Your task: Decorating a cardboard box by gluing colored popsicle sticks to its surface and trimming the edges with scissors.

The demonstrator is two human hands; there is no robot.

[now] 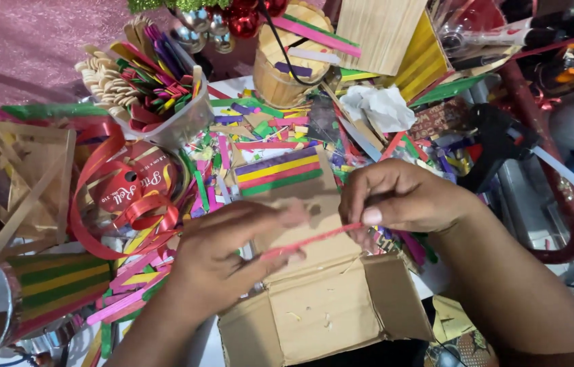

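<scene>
Big cluttered craft table (246,85), w/ a pink glittery cloth (22,41) at the back left. Front centre sits an open cardboard box (321,312), flaps spread, bare inside apart from a few scraps. Far left, a wooden stick-built frame (15,183), unpainted, w/ diagonal braces. Below it a striped stick cup (56,289) in red, green & yellow, lying on its side. Next to the frame, a spool of red ribbon (131,194) w/ loops spilling loose. Behind that, a clear plastic tub (165,109) crammed w/ coloured craft sticks & small wooden spoons. Back centre, a small wooden barrel (280,78) holding more sticks; right of it a crumpled white paper (379,105) & a black glue gun (497,139). Loose coloured sticks are scattered all over the middle.

Just beyond the hands, a cardboard piece (283,180) carries four glued stripes: purple, yellow, red, green.

Both hands are over the box's far edge. The left hand (222,255) is curled, thumb & fingers pinched closed on the lower-left end of a thin pink stick (314,238). The right hand (399,200) is curled too, thumb & forefinger nipped onto the stick's upper-right end. So the stick runs slanted btwn the two hands, held clear above the cardboard, approx centre of view. Hands slightly blurred, so finer finger detail I can't make out.
</scene>
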